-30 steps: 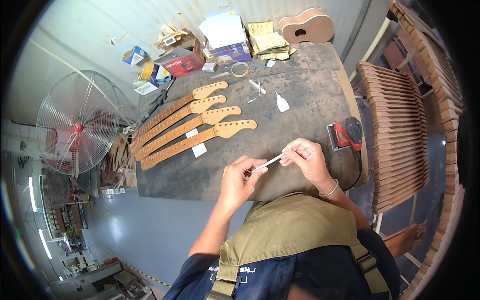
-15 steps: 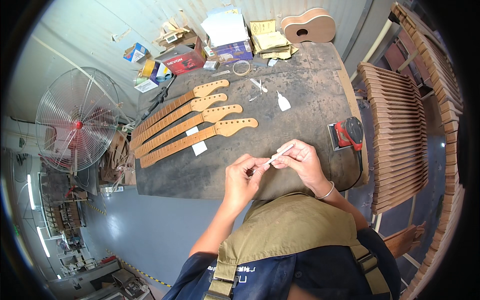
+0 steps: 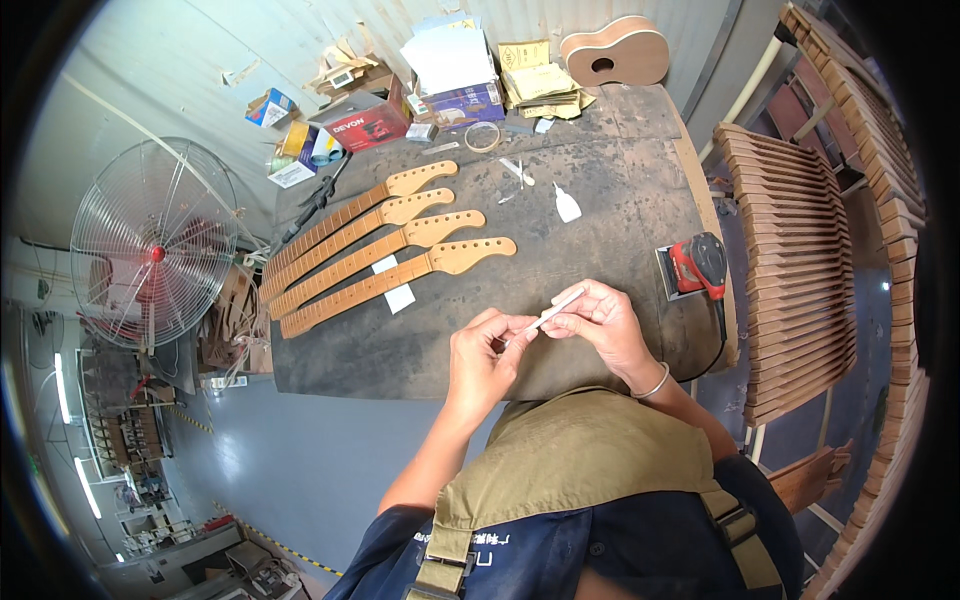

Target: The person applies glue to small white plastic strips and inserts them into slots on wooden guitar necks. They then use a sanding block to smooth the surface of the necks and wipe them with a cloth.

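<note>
Over the near edge of the dark workbench (image 3: 600,240), a thin, pale, narrow strip (image 3: 560,308) spans both of my hands. My left hand (image 3: 488,350) pinches its lower left end between thumb and fingers. Higher up on the strip, my right hand (image 3: 600,325) grips it with thumb and fingertips. What the strip is made of cannot be made out. Several guitar necks (image 3: 400,275) lie side by side to the left, headstocks pointing right. A white paper piece (image 3: 400,298) shows from beneath the nearest ones.
At the bench's right edge sits a red and black sander (image 3: 695,265) with a cord. Farther back are a white squeeze bottle (image 3: 567,205), a tape roll (image 3: 483,137), boxes (image 3: 370,118), yellow sandpaper packs (image 3: 540,80) and a small guitar body (image 3: 618,52). Racked necks (image 3: 795,280) stand right, a fan (image 3: 157,250) left.
</note>
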The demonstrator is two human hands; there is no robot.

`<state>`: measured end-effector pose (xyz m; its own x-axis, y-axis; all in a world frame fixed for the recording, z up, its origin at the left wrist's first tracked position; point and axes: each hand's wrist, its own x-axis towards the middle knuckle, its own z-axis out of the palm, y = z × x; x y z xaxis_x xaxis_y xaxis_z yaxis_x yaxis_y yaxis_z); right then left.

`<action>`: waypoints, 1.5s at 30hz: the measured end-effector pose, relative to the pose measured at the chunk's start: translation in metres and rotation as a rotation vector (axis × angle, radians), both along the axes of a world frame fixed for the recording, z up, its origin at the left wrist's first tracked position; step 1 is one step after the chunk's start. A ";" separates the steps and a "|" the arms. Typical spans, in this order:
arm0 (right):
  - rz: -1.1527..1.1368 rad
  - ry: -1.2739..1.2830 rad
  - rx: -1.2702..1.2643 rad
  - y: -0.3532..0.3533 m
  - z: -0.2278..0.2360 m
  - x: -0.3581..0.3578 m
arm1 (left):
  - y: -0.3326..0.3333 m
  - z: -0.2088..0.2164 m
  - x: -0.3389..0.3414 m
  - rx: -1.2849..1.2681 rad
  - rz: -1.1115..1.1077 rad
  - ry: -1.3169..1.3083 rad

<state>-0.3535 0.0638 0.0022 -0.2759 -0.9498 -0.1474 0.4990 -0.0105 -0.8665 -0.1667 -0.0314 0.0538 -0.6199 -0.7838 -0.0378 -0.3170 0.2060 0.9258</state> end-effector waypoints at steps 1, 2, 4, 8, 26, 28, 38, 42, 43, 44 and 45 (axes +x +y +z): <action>0.001 0.001 -0.001 0.000 0.000 0.000 | 0.000 0.001 0.000 -0.006 0.002 -0.002; 0.001 0.001 0.000 -0.001 0.000 0.000 | 0.000 0.002 0.000 -0.012 0.003 -0.003; 0.000 0.003 0.003 -0.001 0.000 0.000 | 0.000 0.002 0.000 -0.026 0.002 -0.021; 0.001 0.007 -0.001 -0.003 0.000 0.001 | -0.001 0.000 0.000 -0.049 0.003 -0.023; 0.060 0.026 0.018 -0.016 -0.016 -0.016 | -0.011 -0.010 -0.002 0.071 0.033 0.005; 0.033 0.077 0.029 -0.023 -0.044 -0.029 | -0.013 -0.010 -0.004 0.068 0.047 0.005; -0.435 1.043 0.271 -0.096 -0.147 -0.099 | -0.036 -0.004 -0.016 0.018 0.083 -0.073; -0.517 1.375 0.317 -0.130 -0.178 -0.120 | -0.051 -0.025 -0.021 0.303 0.097 0.014; -0.506 1.412 0.340 -0.138 -0.180 -0.120 | -0.055 -0.025 -0.023 0.417 0.117 0.016; -0.497 1.449 0.364 -0.144 -0.182 -0.120 | -0.060 -0.026 -0.025 0.532 0.135 0.018; -0.487 1.448 0.375 -0.147 -0.184 -0.121 | -0.065 -0.030 -0.026 0.609 0.136 0.060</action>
